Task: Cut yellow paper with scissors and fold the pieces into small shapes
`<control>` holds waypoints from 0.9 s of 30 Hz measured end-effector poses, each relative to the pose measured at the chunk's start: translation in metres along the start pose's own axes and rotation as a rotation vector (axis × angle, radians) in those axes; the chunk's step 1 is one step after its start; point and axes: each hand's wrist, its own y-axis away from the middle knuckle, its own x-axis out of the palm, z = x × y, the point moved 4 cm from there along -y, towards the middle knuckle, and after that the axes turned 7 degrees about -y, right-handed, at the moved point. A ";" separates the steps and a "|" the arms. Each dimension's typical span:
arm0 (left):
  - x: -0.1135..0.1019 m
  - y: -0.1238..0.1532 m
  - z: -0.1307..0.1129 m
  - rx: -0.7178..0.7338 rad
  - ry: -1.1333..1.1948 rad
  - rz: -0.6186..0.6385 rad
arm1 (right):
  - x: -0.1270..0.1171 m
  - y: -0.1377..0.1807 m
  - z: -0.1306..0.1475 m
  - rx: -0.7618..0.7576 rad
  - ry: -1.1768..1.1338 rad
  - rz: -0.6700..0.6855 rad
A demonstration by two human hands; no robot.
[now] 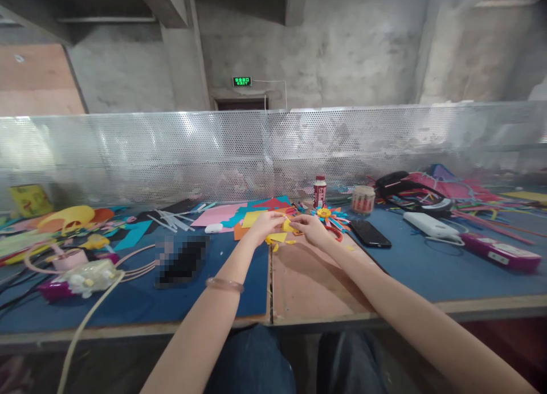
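Observation:
Both hands meet over the middle of the table around a small piece of yellow paper. My left hand pinches its left side, thumb and fingers pressed together. From the right, the fingertips of my right hand close on the same piece. Below them lie a flat yellow sheet and several small yellow scraps. Close beside my right hand sits a paper flower with blue and orange petals and a yellow centre. Red scissor handles show partly behind that hand.
A black phone, a bottle and a jar stand or lie to the right, near a white power bank and a purple power strip. Pink paper, white sticks and cables lie left. A perforated metal screen borders the back.

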 end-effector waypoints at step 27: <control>0.006 0.007 -0.002 -0.097 0.006 0.041 | -0.003 -0.006 -0.009 -0.007 -0.030 -0.010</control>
